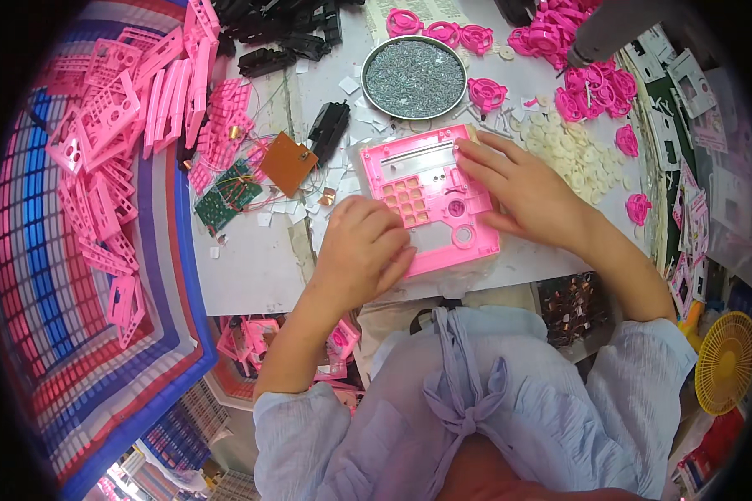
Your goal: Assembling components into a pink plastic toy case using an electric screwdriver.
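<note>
A pink plastic housing [479,243] with a grid of square openings and round holes lies at the table's near edge, in front of me. My left hand [363,250] is closed at its lower left side, the fingers curled under; what they hold, if anything, is hidden. Along the housing's right side rests my right hand [526,192], with its fingers stretched out and apart and the fingertips touching the upper right corner. Just beyond the housing stands a round metal dish [416,77] full of small screws.
Left of the housing lie a green circuit board [228,198], a brown board [288,164] with wires and a black part [328,129]. Cream discs [572,154] and pink round parts [597,90] are heaped at right. A striped bag [163,275] holds pink panels. A dark tool [606,33] hangs upper right.
</note>
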Demonstrator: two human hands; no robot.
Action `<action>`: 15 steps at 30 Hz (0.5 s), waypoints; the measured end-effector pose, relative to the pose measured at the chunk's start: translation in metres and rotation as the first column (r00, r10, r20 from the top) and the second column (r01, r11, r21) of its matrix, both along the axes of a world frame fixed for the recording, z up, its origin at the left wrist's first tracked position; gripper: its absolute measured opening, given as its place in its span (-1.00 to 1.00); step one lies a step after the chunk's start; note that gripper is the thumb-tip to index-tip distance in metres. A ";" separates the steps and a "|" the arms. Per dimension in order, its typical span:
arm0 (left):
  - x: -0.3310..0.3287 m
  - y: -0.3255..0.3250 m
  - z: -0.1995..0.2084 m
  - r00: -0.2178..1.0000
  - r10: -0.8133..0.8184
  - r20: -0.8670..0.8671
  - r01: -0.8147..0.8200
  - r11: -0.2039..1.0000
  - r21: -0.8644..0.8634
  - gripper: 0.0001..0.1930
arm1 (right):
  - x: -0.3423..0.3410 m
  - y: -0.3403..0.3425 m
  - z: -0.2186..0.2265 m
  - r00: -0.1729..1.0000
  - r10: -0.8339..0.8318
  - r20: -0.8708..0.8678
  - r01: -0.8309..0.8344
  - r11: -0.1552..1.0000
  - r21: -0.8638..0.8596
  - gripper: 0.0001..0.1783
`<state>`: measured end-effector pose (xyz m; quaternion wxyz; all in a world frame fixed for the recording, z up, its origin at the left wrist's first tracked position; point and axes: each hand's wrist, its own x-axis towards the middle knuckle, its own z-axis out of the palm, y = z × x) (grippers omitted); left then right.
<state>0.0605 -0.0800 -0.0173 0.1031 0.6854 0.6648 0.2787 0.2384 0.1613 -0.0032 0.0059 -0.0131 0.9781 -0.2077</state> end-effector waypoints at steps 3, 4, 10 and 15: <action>0.020 0.021 0.014 0.996 0.054 -0.065 -0.052 0.998 0.041 -0.55 | 0.002 0.003 -0.007 0.997 -0.005 -0.079 0.002 0.999 -0.046 -0.29; 0.025 0.022 0.003 0.993 0.008 -0.116 -0.017 0.997 -0.072 -0.44 | 0.001 0.007 -0.010 0.992 0.005 -0.128 -0.012 0.998 -0.055 -0.36; 0.034 0.024 0.001 0.982 0.037 -0.186 -0.063 0.989 -0.136 -0.49 | 0.022 0.045 -0.002 0.905 -0.420 0.064 0.418 0.852 -0.315 -0.63; 0.037 0.025 0.002 0.992 0.066 -0.104 -0.081 0.986 -0.146 -0.51 | 0.026 0.011 -0.015 0.939 -0.342 -0.016 0.343 0.939 0.011 -0.84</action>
